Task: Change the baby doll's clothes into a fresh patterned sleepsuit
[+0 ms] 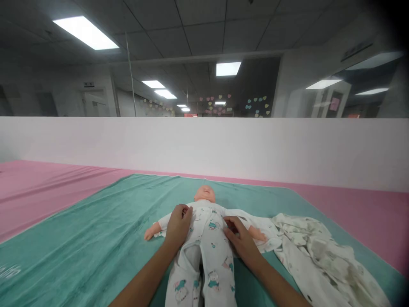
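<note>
A baby doll [205, 194] lies on its back in a white printed baby romper [213, 245], its head toward the far wall. My left hand [179, 224] is closed at the chest side, thumb and fingers pinching the romper's cloth or a thin tie. On the other flank, my right hand [241, 238] has its fingers curled against the romper's edge; the thumb and forefinger touch the cloth, and the other fingers are partly hidden. The doll's bare hands stick out of the sleeves, one on each side. White cloth is spread under the doll's arm on the right.
A crumpled pale printed cloth [319, 251] lies to the right. Beneath everything is a green sheet [111, 230] over a pink surface [47, 179]. A low white wall [198, 145] runs along the back, with glass above it.
</note>
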A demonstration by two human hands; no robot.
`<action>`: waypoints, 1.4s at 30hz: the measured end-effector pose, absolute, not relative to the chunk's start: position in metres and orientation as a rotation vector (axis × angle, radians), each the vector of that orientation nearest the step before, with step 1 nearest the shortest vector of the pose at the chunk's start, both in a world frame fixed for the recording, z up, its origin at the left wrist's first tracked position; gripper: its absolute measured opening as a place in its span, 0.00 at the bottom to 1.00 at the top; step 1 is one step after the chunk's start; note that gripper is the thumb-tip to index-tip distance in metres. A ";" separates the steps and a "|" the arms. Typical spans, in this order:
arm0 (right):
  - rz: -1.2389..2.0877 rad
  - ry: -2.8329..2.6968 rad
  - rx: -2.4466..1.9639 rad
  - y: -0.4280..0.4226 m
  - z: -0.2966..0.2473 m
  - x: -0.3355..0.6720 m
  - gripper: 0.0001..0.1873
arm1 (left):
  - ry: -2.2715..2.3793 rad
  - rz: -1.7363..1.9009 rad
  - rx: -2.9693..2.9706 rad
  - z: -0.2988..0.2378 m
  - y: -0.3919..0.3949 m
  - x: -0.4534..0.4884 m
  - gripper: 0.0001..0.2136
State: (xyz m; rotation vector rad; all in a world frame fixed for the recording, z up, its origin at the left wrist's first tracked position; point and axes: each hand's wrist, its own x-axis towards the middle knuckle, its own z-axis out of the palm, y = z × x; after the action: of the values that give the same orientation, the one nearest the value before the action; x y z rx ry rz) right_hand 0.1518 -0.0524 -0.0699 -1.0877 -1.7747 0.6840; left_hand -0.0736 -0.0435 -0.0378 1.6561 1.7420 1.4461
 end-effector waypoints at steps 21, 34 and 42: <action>0.986 -1.766 -1.133 -0.043 -0.076 0.158 0.23 | 1.802 1.446 1.802 -0.044 -0.051 -0.069 0.16; 0.891 -1.743 -1.087 -0.040 -0.078 0.152 0.22 | 1.624 1.514 1.643 -0.045 -0.057 -0.067 0.21; 0.906 -1.841 -1.115 -0.044 -0.070 0.157 0.17 | 1.631 1.499 1.670 -0.047 -0.053 -0.068 0.21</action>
State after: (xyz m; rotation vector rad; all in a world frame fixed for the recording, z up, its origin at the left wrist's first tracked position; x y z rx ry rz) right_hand 0.1566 -0.0443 -0.0698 -1.1152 -1.8405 0.9064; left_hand -0.0681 -0.0534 -0.0466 1.6698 1.6311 1.4990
